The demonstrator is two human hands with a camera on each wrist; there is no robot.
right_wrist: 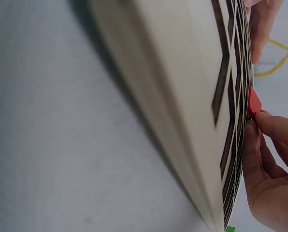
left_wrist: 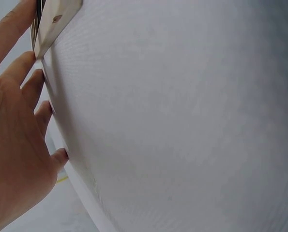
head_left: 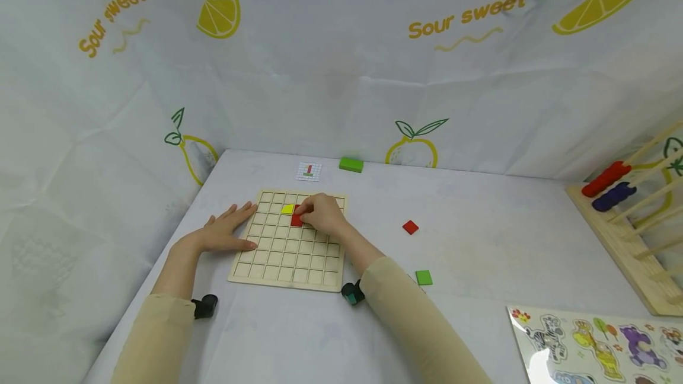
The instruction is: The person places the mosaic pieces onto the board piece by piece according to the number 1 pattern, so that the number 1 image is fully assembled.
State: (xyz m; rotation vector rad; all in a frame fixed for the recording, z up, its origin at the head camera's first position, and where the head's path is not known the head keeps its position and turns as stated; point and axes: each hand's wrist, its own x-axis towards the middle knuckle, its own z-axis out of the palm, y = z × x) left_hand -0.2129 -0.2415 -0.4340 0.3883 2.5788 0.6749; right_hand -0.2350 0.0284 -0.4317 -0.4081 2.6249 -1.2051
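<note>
A wooden grid board (head_left: 267, 259) lies on the white table. In its upper part sit a yellow tile (head_left: 287, 208) and, just right of it, red tile surface (head_left: 296, 220). My right hand (head_left: 322, 213) reaches over the board from the right, and its thumb and fingers pinch a red tile (right_wrist: 254, 104) at the grid, partly covering it in the head view. At the board's left side my left hand (head_left: 226, 231) lies spread, thumb over the edge and fingertips by the upper left corner. The left wrist view shows those fingers (left_wrist: 33, 87) straight along the table.
Behind the board are a small pattern card (head_left: 309, 171) and a green block (head_left: 351, 165). To the right lie a loose red tile (head_left: 410, 227) and a green tile (head_left: 424, 277). Further right stand a wooden rack (head_left: 613, 242) with pegs and an animal puzzle board (head_left: 576, 322).
</note>
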